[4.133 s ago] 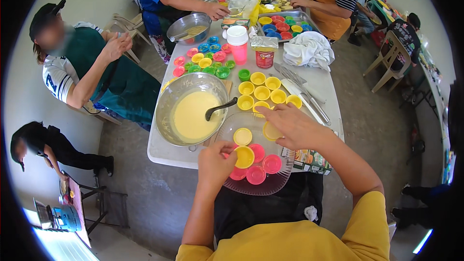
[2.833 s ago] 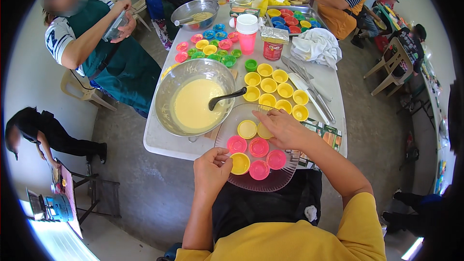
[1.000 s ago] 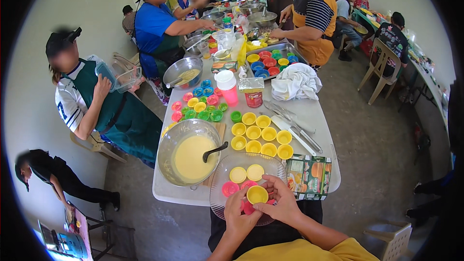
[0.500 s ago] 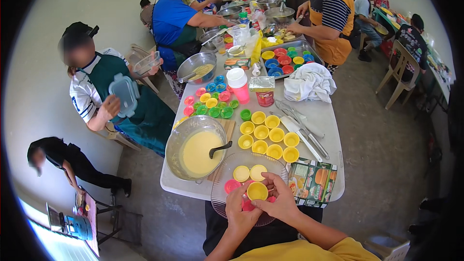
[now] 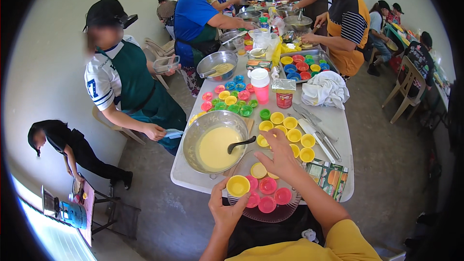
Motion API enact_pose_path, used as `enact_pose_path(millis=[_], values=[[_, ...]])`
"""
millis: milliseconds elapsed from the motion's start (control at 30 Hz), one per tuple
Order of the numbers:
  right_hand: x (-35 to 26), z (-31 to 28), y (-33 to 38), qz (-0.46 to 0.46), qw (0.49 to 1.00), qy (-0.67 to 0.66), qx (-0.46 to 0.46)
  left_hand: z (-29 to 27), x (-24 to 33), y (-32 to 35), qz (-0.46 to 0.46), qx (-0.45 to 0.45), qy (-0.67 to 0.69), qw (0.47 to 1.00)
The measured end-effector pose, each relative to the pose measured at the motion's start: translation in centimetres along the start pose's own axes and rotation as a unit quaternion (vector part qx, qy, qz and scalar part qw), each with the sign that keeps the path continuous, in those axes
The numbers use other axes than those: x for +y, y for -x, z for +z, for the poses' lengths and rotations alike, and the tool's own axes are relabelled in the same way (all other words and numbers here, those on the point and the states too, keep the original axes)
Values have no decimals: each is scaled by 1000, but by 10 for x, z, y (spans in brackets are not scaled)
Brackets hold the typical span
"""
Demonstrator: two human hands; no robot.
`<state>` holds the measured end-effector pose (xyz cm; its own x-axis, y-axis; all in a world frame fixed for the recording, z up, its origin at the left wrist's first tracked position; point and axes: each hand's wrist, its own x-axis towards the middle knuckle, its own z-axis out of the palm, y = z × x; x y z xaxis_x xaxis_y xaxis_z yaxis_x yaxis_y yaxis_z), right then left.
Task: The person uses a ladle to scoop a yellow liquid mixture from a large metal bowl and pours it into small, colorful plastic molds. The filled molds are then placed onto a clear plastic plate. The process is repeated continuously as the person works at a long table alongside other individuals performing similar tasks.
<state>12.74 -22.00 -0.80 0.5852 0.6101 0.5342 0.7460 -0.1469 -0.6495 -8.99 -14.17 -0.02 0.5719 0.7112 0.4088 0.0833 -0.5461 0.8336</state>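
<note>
The clear plate (image 5: 278,217) overhangs the near edge of the surface (image 5: 189,178); my left fingers (image 5: 240,204) grip a yellow cup (image 5: 238,186), my right fingers (image 5: 279,146) spread apart.

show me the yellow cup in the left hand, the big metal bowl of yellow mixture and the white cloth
Yellow cup (image 5: 238,186): head view, on its inside, within the rim.
Metal bowl (image 5: 191,146): head view, on the inner wall at its left.
White cloth (image 5: 325,90): head view, on the middle of its crumpled folds.
</note>
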Motion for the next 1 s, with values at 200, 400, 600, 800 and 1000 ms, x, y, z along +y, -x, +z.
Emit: enact_pose_path(millis=[200,400,600,800,1000], values=[[3,40,-24,45,996,-24,-74,-27,-12,2,-7,39,18,999],[8,61,-29,8,995,41,-88,-42,-30,16,-32,86,44,995],[-17,72,-47,-51,993,19,-104,-51,-31,23,-33,93,46,994],[-21,81,-61,-177,952,83,-236,-63,-34,23,-52,110,39,992],[-31,65,-76,-174,921,185,-295,-63,-46,23,-74,119,46,989]])
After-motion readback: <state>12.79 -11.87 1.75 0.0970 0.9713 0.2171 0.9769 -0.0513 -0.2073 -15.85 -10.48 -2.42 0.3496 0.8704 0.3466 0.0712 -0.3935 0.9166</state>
